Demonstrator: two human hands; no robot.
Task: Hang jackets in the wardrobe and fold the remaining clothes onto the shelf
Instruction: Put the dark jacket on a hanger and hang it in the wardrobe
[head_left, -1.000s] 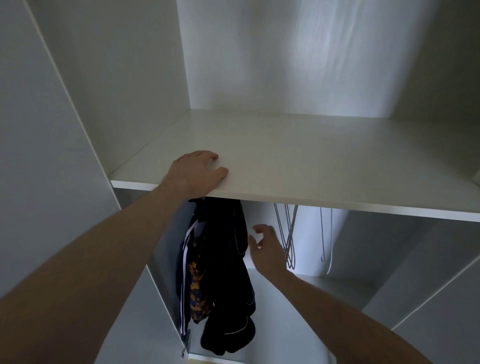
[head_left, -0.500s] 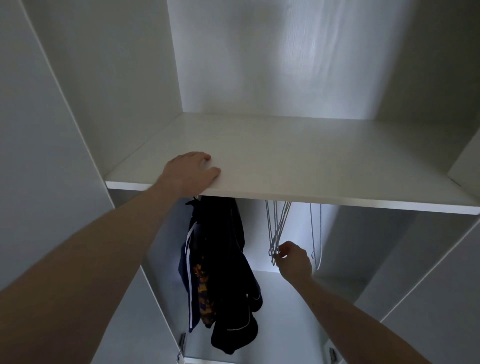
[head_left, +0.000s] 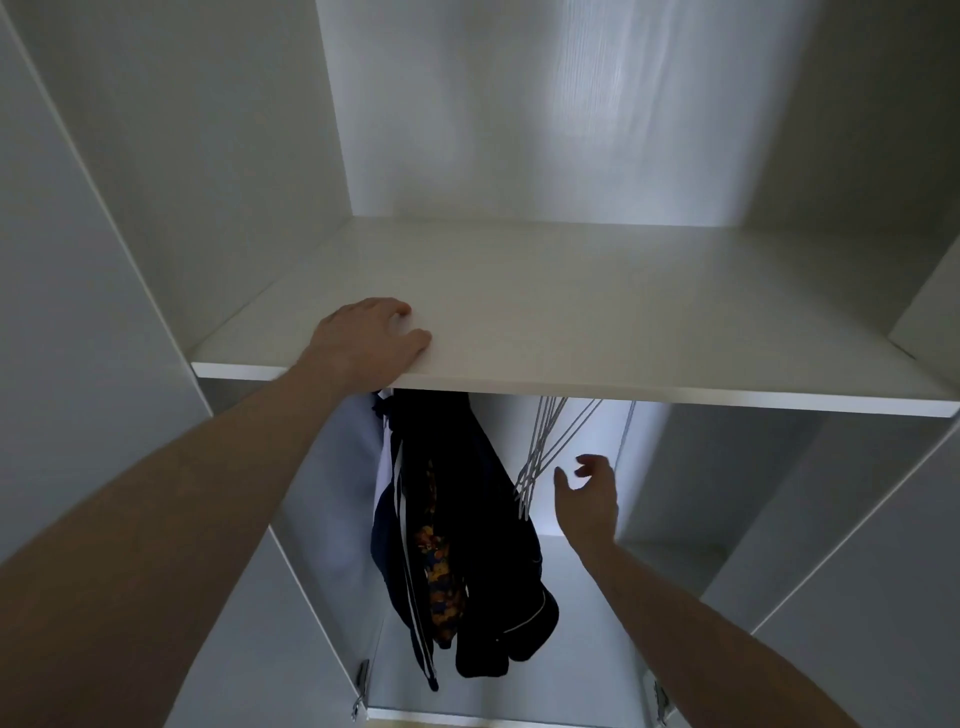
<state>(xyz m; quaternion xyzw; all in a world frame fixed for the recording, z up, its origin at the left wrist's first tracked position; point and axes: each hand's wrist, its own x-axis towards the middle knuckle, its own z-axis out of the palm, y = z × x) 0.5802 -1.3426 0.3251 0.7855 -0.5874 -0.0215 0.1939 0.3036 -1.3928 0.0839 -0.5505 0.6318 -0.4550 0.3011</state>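
White wardrobe: dark jackets hang under the shelf, where the left hand rests flat. Right hand, fingers apart and holding nothing, nears the wire hangers; probably best to pinch one hanger only, lifting it clear of the rest.

The shelf runs across the wardrobe, with the hanging space under it. The left hand rests on the shelf's front edge, near its left end. Right below that hand hang the jackets. The hangers hang just right of the jackets. The right hand is just right of the hangers, not touching them.
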